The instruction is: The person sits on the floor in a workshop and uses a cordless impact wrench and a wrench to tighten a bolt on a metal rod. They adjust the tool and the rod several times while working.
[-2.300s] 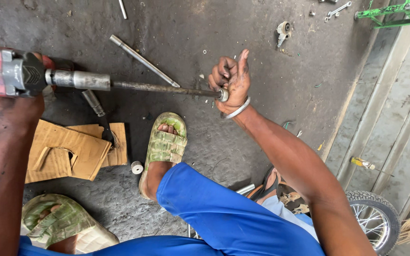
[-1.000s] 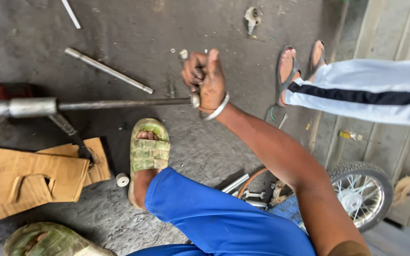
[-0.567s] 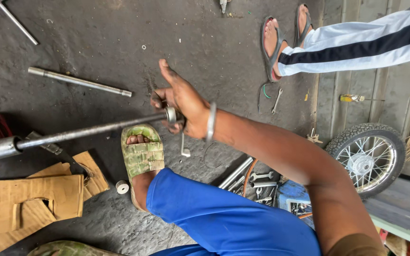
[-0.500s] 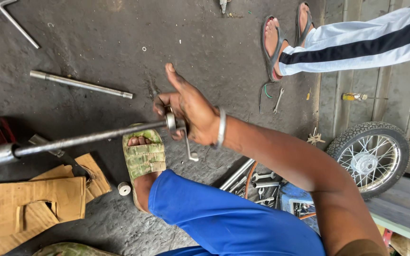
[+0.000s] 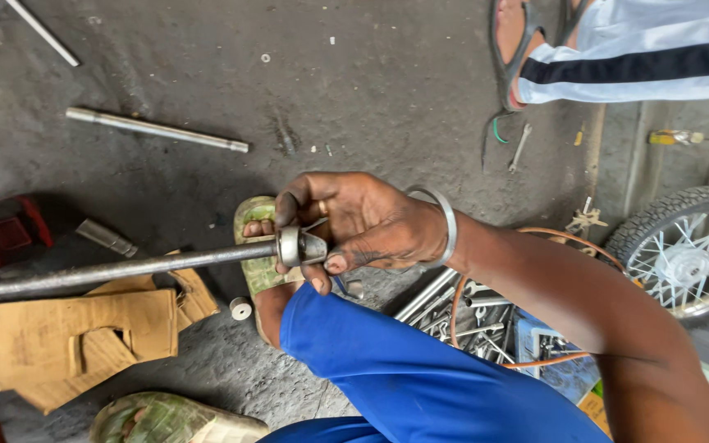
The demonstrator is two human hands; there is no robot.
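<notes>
The right hand (image 5: 367, 226) pinches a small metal fitting (image 5: 299, 246) on the right end of a long steel rod (image 5: 125, 269). The rod's axis runs leftward, nearly level, above the green sandal (image 5: 258, 271). The left hand is out of view.

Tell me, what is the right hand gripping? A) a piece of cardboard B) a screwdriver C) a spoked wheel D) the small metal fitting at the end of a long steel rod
D: the right hand closes its fingers around the metal fitting at the tip of the long rod.
</notes>
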